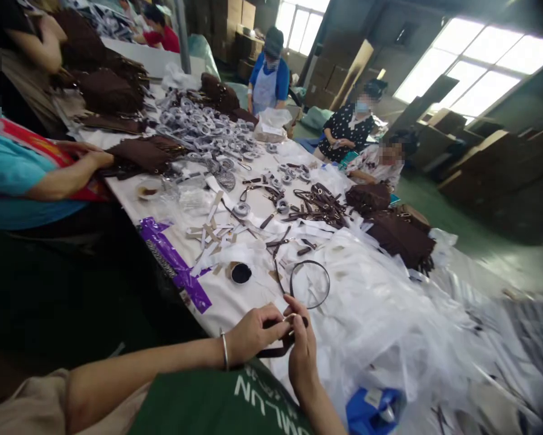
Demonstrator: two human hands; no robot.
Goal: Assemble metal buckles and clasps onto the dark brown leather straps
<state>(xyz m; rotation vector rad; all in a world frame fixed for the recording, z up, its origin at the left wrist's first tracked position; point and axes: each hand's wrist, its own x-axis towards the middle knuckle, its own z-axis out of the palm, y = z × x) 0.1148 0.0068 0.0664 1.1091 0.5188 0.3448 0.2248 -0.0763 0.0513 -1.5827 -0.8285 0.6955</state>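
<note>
At the counter's [235, 305] near edge, the left hand [253, 332] and right hand [304, 353] both pinch closed on a dark strap [275, 350], seemingly mid-assembly. Many loose straps [319, 205] and brown bags [400, 238] farther along suggest much work remains.

strap loop [310, 284] – 1 | small dish [241, 273] – 1 | purple bag [174, 263] – 1

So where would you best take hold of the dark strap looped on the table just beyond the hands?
Probably on the strap loop at its near arc, coming from the near side, where the right hand and left hand already are. It lies flat and open on the white sheeting, and the near arc looks free of clutter.
</note>
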